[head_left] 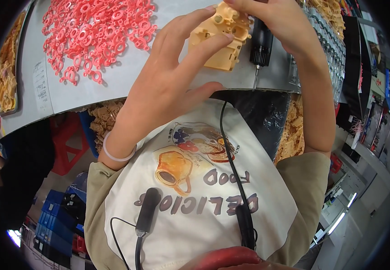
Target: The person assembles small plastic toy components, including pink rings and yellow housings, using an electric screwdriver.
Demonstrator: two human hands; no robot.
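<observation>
A pale yellow moulded plastic part [222, 51], with posts and raised details, is tilted over the far edge of my work area at the top of the view. My right hand [285, 24] grips its upper end, though some of those fingers run out of the picture. My left hand [165, 74] is spread, its index finger and another fingertip against the part's face and its thumb held away from it. Just right of the part lies a black electric screwdriver [261, 45], its bit pointing toward me.
Pink ring-shaped plastic pieces [98, 33] are heaped on the grey table [127, 74] at left. More yellow parts fill a tray [18, 67] at far left and containers below the table edge. Transparent pieces [323, 49] stand in rows at right. Another person's dark sleeve [28, 144] shows at left.
</observation>
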